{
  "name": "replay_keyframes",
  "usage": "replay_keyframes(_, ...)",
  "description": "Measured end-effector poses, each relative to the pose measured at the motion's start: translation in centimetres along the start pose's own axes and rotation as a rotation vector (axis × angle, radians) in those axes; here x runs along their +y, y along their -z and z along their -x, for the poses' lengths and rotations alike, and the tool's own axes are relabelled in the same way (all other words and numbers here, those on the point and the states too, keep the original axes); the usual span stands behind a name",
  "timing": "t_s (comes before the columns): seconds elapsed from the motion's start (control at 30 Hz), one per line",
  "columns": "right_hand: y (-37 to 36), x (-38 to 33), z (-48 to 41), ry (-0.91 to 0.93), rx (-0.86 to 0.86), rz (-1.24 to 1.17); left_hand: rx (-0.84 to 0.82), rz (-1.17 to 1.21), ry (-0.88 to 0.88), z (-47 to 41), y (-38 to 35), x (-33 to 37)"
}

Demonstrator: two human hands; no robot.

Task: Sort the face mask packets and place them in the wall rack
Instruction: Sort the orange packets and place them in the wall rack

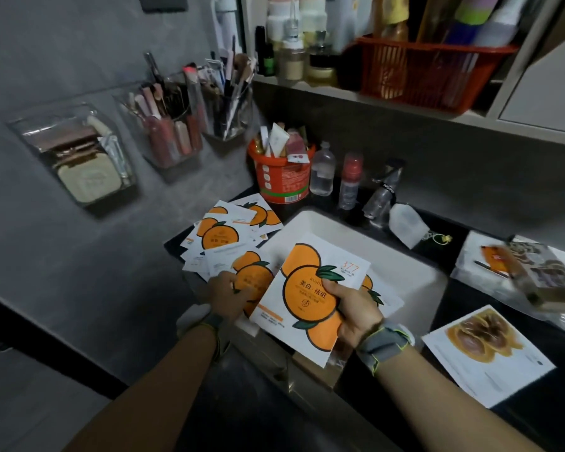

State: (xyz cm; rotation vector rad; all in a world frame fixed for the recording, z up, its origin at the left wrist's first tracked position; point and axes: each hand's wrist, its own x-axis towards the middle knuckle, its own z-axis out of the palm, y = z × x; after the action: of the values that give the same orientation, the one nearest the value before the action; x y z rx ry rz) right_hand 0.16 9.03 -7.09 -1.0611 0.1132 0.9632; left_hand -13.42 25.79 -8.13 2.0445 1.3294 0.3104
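Note:
My right hand (pixel 356 308) grips a small stack of white face mask packets with orange fruit prints (pixel 304 288) over the sink's near edge, thumb on the top packet. My left hand (pixel 225 293) rests with curled fingers on another orange packet (pixel 252 275) at the near end of a loose pile of the same packets (pixel 222 233) spread on the dark counter left of the sink. Clear wall racks hang on the grey wall at left: the nearest rack (pixel 75 154) holds compacts and sachets.
A white sink (pixel 388 256) fills the middle, with a tap (pixel 382 197) behind it. An orange tub (pixel 281 174) and bottles stand at the back. A different packet with a brown print (pixel 486 353) lies on the right counter. A shelf with a red basket (pixel 428 73) hangs overhead.

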Motion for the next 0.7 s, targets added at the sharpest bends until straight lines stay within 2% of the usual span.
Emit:
replay_keyframes(0.2, -2.6, 2.0, -2.0, -0.019, 0.086, 0.079, -0.104, -0.194, -0.046, -3.5, 0.0, -1.1)
replay_keyframes(0.4, -5.3, 5.2, -4.4, -0.029, 0.238, 0.161, -0.166, -0.25, -0.03, -6.8, 0.7, -2.0)
replay_keyframes(0.5, -6.4, 6.3, -5.1, 0.04, 0.316, 0.257, -0.251, -0.19, -0.015, -8.3, 1.0, -2.2)
replay_keyframes(0.7, -7.5, 6.2, -6.0, 0.113, 0.353, 0.431, -0.395, -0.093, -0.02, -8.6, 0.7, -1.8)
